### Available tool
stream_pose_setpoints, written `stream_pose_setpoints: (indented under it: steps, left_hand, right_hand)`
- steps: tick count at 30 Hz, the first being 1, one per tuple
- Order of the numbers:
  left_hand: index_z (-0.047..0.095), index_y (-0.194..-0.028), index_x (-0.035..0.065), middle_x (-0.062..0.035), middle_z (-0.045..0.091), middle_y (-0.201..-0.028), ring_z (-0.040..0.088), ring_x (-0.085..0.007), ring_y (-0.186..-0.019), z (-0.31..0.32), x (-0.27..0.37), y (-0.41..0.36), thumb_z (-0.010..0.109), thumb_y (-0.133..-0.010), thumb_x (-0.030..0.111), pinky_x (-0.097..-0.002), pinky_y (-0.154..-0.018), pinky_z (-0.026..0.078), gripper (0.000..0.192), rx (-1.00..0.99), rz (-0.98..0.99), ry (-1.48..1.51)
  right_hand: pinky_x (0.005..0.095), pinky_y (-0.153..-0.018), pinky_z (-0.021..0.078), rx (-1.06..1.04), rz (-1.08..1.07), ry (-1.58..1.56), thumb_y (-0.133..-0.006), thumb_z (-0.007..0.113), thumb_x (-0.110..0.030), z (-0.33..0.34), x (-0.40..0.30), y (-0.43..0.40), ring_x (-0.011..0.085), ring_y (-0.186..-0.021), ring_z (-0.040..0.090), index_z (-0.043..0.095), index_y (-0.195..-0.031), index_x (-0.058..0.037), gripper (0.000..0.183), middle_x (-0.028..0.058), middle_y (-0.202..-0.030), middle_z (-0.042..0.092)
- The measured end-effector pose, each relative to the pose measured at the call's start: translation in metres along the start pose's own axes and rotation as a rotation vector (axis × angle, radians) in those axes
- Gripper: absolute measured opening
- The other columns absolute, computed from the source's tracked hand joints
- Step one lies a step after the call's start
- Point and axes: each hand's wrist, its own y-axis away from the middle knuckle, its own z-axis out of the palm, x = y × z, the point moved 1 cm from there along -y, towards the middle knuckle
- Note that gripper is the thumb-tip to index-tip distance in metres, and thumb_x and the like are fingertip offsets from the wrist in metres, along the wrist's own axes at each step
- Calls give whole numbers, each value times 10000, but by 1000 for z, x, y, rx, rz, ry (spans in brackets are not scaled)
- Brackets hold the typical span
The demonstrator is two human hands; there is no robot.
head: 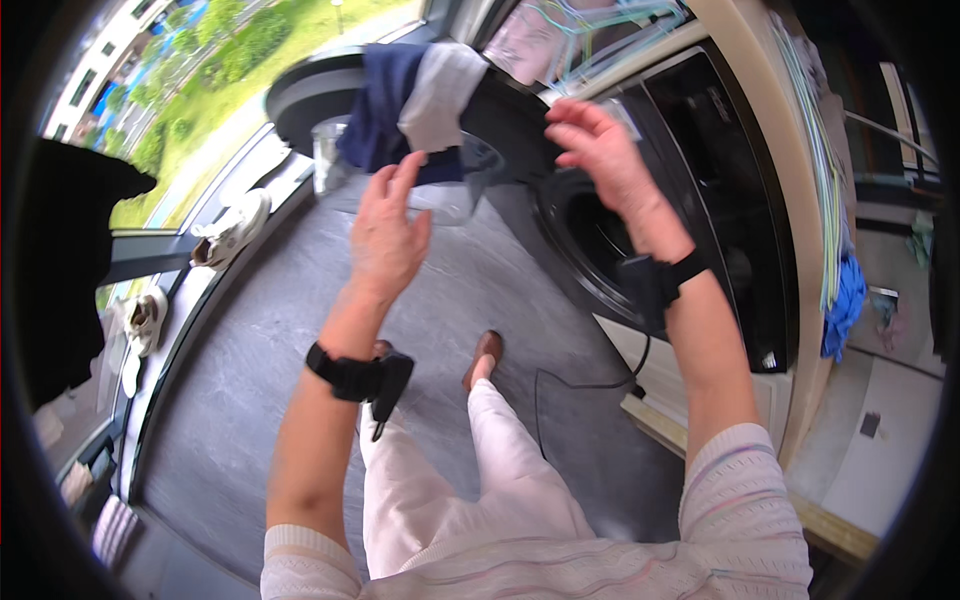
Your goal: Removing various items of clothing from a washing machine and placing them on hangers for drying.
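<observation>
A navy garment [384,112] and a pale grey cloth [444,94] hang over the open round door [300,105] of a front-loading washing machine. The door's clear bowl [442,206] shows below the navy fabric. My left hand [394,232] is held up with its fingers apart, fingertips overlapping the garment's lower edge; whether they touch is unclear. My right hand [596,146] is raised beside the black washing machine [712,150], fingers slightly curled and apart, holding nothing. Beneath my right forearm lies the machine's dark round opening [600,225].
Sneakers [232,232] stand along the window ledge to the left. A black cloth [67,270] hangs at the far left. Several hangers [577,37] lie above the machine. On the grey floor [300,315] runs a black cable [585,385]. A blue cloth [844,307] hangs on the right.
</observation>
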Motion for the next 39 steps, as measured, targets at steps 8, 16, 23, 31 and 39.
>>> stream_pose_setpoints:
  steps: [8,16,23,31,39]
  left_hand:
    - [560,-1104,54,-115,556,-1012,557,-194,-800,44,-54,111,599,-700,3,-276,-609,477,409,-439,-253,77]
    - [595,-999,8,-123,594,-869,579,-208,-680,90,-77,204,587,-712,14,-292,-614,471,287,-630,-575,222]
    - [586,-1025,12,-58,567,-876,548,-105,-725,129,-81,230,558,-755,-43,-222,-598,458,277,-657,-709,403]
    - [563,-1051,-15,-22,554,-871,515,-80,-741,150,-94,243,562,-807,-2,-211,-640,444,245,-631,-852,464]
    - [592,-1006,-4,-53,553,-825,535,-99,-679,128,-78,230,587,-756,-21,-217,-569,451,250,-626,-776,442]
  right_hand:
    - [247,-484,421,295,725,267,-740,610,-119,-83,227,128,121,-680,542,606,-1023,-68,287,35,-883,597]
    - [291,-837,431,444,597,306,-722,630,-91,-138,308,57,201,-965,563,605,-1095,-101,373,127,-1059,601]
    - [352,-947,347,519,228,1199,-769,607,-202,-242,355,-30,292,-1117,470,428,-1272,-47,556,167,-1197,513]
    - [334,-910,364,272,471,602,-810,606,-288,-202,353,-38,229,-1080,492,497,-1216,-51,483,130,-1173,536]
    - [230,-532,434,641,460,243,-716,628,-126,-185,344,66,112,-654,518,556,-988,-46,293,30,-792,553]
